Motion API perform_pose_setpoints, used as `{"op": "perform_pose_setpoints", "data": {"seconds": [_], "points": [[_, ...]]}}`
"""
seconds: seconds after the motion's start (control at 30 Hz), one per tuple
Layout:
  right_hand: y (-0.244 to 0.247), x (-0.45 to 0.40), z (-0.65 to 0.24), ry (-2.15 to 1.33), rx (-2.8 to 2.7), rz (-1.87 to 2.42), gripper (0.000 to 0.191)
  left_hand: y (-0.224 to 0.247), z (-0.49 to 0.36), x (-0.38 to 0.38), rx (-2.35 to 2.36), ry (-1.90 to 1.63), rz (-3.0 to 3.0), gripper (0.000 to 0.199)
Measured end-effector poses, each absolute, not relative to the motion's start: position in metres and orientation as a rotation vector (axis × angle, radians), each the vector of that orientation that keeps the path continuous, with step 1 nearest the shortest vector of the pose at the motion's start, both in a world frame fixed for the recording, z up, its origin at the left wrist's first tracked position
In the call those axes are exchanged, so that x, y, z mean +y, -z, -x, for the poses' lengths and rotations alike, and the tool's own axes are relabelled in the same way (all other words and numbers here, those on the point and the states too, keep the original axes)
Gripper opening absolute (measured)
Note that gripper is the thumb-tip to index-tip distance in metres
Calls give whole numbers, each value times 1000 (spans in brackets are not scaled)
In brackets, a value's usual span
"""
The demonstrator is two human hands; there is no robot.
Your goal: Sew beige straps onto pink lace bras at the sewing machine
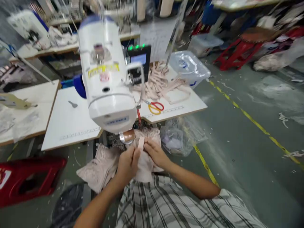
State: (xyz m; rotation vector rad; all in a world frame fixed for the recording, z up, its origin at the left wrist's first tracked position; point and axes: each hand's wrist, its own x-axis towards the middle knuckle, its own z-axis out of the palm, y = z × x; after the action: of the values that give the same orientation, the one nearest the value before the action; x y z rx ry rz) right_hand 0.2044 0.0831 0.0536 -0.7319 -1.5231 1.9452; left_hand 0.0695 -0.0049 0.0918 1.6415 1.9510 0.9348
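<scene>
Both my hands are closed on a pale pink fabric piece (145, 166) in front of the sewing machine (108, 72). My left hand (128, 164) pinches it on the left side. On the right, the fingers of my right hand (156, 153) grip it beside a short upright strip (141, 143). The machine's sewing end (127, 136) is just beyond my hands; its needle cannot be made out. More pale pink fabric (101, 166) hangs in a bunch to the left of my left hand. The picture is somewhat blurred by motion.
On the white table (190, 104) lie red-and-yellow scissors (155, 107) and a heap of pink straps (158, 80). A clear plastic box (187, 66) stands behind them. A red stool (30, 177) is at left, and plastic bags (178, 139) hang below the table's right side.
</scene>
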Motion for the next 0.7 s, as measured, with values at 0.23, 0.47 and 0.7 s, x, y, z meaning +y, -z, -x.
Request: {"op": "perform_pose_setpoints", "data": {"seconds": [0.23, 0.47, 0.7], "points": [[-69, 135, -179, -1639, -1750, 919, 24, -80, -59, 4, 2178, -1105, -1306, 31], [-69, 179, -149, -1483, -2015, 774, 12, -68, -33, 8, 2472, -800, -1961, 32], [-68, 193, -135, -1245, -2190, 752, 10, -74, -24, 16, 2542, -724, -2030, 28]]}}
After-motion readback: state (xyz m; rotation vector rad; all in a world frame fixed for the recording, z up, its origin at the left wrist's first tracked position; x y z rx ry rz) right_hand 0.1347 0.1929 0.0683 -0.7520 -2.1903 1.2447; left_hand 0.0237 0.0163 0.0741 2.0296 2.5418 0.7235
